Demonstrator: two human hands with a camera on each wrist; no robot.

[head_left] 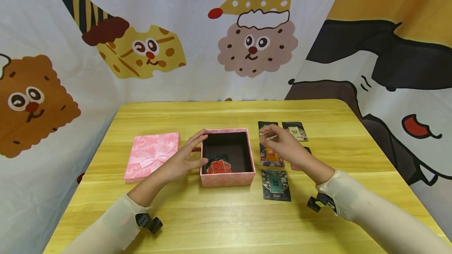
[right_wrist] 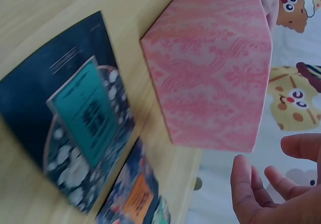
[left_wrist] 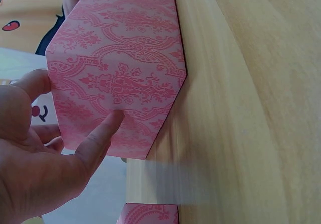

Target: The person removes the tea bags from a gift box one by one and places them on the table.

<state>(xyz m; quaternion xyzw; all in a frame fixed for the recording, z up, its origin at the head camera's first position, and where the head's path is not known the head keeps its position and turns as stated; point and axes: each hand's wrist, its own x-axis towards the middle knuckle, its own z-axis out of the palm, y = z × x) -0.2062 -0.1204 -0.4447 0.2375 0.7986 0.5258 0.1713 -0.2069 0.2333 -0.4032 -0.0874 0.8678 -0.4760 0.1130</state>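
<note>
My left hand [head_left: 181, 162] touches the left side of an open pink patterned box [head_left: 227, 180], with its fingers extended along the wall and rim. In the left wrist view, a fingertip lies against the box's patterned wall [left_wrist: 135, 48]. Inside the box, at the near left, lies a packet with a red label [head_left: 219, 166]; a dark green one shows behind it. My right hand [head_left: 282, 142] hovers over the packets right of the box, fingers loosely bent and holding nothing. Below it lies an orange-labelled packet [head_left: 273, 162], partly covered by the hand.
A pink lid with a ribbon bow [head_left: 152, 154] lies left of the box. Nearer on the right is a dark packet with a teal label [head_left: 276, 185]. A cream-labelled packet [head_left: 298, 131] lies farther back, and a reddish one [head_left: 296, 166] is partly under the right forearm.
</note>
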